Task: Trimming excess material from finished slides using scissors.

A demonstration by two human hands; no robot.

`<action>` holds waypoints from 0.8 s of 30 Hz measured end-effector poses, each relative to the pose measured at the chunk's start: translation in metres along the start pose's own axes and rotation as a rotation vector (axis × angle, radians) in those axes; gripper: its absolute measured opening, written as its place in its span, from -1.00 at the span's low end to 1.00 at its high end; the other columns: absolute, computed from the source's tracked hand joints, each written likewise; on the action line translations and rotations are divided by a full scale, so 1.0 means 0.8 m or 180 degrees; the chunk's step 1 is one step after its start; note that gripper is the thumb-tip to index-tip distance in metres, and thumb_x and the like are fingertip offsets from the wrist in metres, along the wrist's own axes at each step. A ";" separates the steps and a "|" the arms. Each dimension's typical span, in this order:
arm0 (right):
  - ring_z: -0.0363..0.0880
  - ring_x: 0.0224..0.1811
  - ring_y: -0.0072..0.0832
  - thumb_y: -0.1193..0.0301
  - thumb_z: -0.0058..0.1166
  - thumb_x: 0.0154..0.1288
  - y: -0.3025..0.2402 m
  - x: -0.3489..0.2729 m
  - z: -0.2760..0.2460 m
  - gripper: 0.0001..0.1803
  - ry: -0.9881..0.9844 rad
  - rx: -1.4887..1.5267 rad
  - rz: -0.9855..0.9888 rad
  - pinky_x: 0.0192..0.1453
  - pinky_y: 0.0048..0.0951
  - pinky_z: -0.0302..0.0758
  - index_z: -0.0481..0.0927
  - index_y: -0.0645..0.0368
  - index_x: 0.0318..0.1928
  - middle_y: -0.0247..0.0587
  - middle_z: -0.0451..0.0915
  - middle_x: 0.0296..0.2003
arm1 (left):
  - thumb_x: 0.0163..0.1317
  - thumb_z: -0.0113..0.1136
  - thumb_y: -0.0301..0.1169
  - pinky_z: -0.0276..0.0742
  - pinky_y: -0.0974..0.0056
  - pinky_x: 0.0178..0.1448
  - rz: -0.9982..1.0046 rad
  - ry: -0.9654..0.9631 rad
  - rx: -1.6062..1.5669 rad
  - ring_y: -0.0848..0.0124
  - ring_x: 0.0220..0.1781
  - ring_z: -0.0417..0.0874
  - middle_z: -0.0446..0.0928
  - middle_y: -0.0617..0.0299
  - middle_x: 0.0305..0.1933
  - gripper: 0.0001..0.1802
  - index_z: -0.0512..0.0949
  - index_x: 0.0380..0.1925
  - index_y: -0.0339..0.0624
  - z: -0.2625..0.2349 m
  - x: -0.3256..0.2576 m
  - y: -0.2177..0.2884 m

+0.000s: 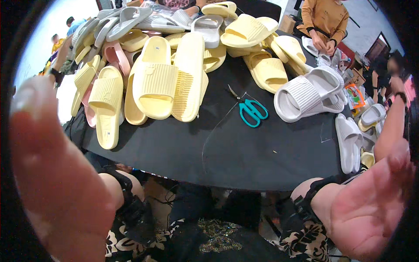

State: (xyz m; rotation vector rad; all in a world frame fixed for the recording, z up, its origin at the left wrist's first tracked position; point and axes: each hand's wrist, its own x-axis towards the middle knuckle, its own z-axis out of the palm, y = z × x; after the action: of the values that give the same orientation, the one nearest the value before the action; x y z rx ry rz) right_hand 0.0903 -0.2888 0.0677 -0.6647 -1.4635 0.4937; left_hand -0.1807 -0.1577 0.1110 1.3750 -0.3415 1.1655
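Observation:
My left hand [56,174] is raised close to the camera at the left, open, with its fingers partly cut off by the dark rim. On the right, my right hand [371,205] is held up palm showing, open, holding nothing. Both wrists wear black straps. Neither hand touches the slippers. A pair of yellow slide slippers [156,87] rests on the black table [244,161], with a single yellow slipper [107,105] to its left. Teal-handled scissors [253,112] lie mid-table beside a thin thread. A pair of pale grey slippers [301,98] sits to their right.
More yellow, grey and pink slippers pile up along the table's far side. Other grey slippers [349,142] lie at the right edge. A person in an orange top [326,19] sits at the far right, hands near a slipper. Another person's forearm [390,122] shows behind my right hand.

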 end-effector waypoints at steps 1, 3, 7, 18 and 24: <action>0.53 -0.23 -0.40 0.20 0.13 0.24 0.003 0.010 -0.013 -0.44 0.0011 -0.0033 -0.0017 -0.15 -0.36 0.49 0.35 0.32 0.11 -0.08 0.54 -0.24 | 0.12 0.14 -0.02 0.24 0.23 0.04 -0.0004 -0.0011 0.0011 0.29 -0.01 0.34 0.33 0.05 0.03 -0.30 0.32 0.14 -0.29 0.006 0.000 -0.005; 0.53 -0.23 -0.40 0.19 0.12 0.24 -0.005 0.008 -0.029 -0.44 0.0036 -0.0104 -0.0056 -0.16 -0.36 0.49 0.36 0.32 0.11 -0.09 0.54 -0.23 | 0.11 0.13 0.00 0.24 0.21 0.06 -0.0008 -0.0039 0.0030 0.28 0.00 0.35 0.34 0.04 0.03 -0.29 0.33 0.14 -0.29 0.003 -0.005 0.004; 0.52 -0.23 -0.41 0.18 0.11 0.24 -0.017 0.003 -0.040 -0.45 0.0032 -0.0199 -0.0171 -0.16 -0.37 0.48 0.38 0.33 0.09 -0.10 0.53 -0.23 | 0.10 0.11 0.04 0.24 0.19 0.11 0.0025 -0.0079 0.0133 0.25 0.03 0.36 0.35 0.02 0.04 -0.26 0.34 0.14 -0.29 -0.009 -0.020 0.030; 0.51 -0.24 -0.42 0.15 0.08 0.24 -0.021 0.018 -0.034 -0.47 -0.0131 -0.0500 -0.0615 -0.18 -0.38 0.47 0.42 0.33 0.05 -0.14 0.53 -0.23 | 0.06 0.05 0.15 0.23 0.12 0.25 0.0313 -0.0175 0.0450 0.18 0.12 0.40 0.41 -0.06 0.07 -0.18 0.37 0.13 -0.31 -0.024 -0.068 0.074; 0.50 -0.24 -0.43 0.14 0.07 0.24 0.000 0.033 -0.030 -0.47 -0.0006 -0.0568 -0.0628 -0.19 -0.38 0.46 0.44 0.33 0.03 -0.16 0.52 -0.23 | 0.04 0.02 0.22 0.22 0.09 0.33 0.0143 -0.0198 0.0590 0.14 0.17 0.42 0.44 -0.10 0.09 -0.14 0.39 0.13 -0.31 -0.033 -0.066 0.087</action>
State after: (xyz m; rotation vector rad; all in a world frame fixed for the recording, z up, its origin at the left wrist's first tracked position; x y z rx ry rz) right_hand 0.1156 -0.2734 0.0872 -0.6512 -1.5684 0.2128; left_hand -0.2701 -0.1727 0.1033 1.5745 -0.3161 1.2171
